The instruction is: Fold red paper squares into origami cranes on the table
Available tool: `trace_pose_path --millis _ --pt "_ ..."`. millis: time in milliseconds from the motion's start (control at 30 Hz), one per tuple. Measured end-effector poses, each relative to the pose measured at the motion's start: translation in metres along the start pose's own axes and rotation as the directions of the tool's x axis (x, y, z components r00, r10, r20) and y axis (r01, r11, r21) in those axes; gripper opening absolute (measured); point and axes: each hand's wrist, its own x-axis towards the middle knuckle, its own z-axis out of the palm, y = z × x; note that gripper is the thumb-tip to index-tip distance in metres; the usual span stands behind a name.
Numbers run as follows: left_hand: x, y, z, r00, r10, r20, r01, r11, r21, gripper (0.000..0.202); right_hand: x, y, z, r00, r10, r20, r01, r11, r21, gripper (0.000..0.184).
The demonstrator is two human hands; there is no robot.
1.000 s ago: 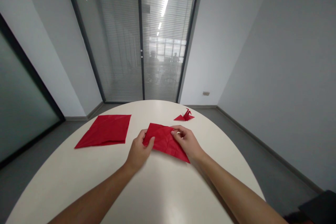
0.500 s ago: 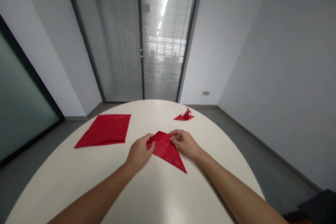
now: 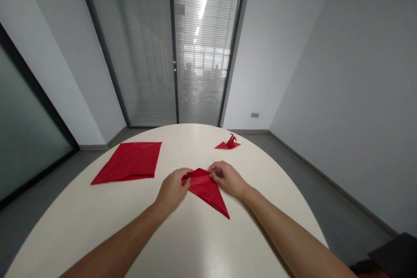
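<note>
Tabletop (image 3: pixel 159 243): pale, curved rim.
Folded paper (image 3: pixel 210 191): red, between the hands, tip toward 5 o'clock; whether lifted, cannot tell.
Left hand (image 3: pixel 172 186): pinching its 10 o'clock end, thumb on top.
Right hand (image 3: pixel 230 179): pinching its 2 o'clock edge.
Red sheet (image 3: pixel 130 160): flat on tabletop, 10 o'clock of folded paper.
Paper crane (image 3: pixel 230 143): 1 o'clock, near far rim.
Glass door (image 3: pixel 146 69): 12 o'clock, beyond tabletop.

I can read no words, labels, brands, numbers or signs anywhere, from the upper left of the frame down to the lower right.
</note>
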Motion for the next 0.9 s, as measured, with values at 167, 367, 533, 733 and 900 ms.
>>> trace_pose_path --millis 167,367,533,733,900 --pt "0.0 -0.001 0.002 0.987 0.163 0.009 -0.163 0.986 0.016 0.042 0.001 0.001 0.001 0.996 -0.083 0.025 0.083 0.997 0.01 0.026" --pt "-0.008 0.02 -0.006 0.935 0.343 0.092 -0.35 0.934 0.077 0.048 0.001 0.001 -0.001 0.99 -0.117 0.077 0.119 0.993 -0.022 0.032" --pt "-0.012 0.028 -0.011 0.921 0.355 0.161 -0.372 0.924 0.089 0.034 0.0 -0.001 -0.008 0.978 -0.157 0.136 0.174 0.978 -0.117 0.04" --pt "-0.011 0.022 -0.006 0.922 0.342 0.182 -0.372 0.913 0.169 0.031 -0.008 -0.027 -0.008 0.964 -0.181 0.195 0.216 0.961 -0.175 0.042" --pt "-0.01 0.015 -0.001 0.927 0.342 0.154 -0.366 0.914 0.172 0.036 -0.017 -0.037 0.001 0.94 -0.062 0.335 0.137 0.969 -0.205 0.06"
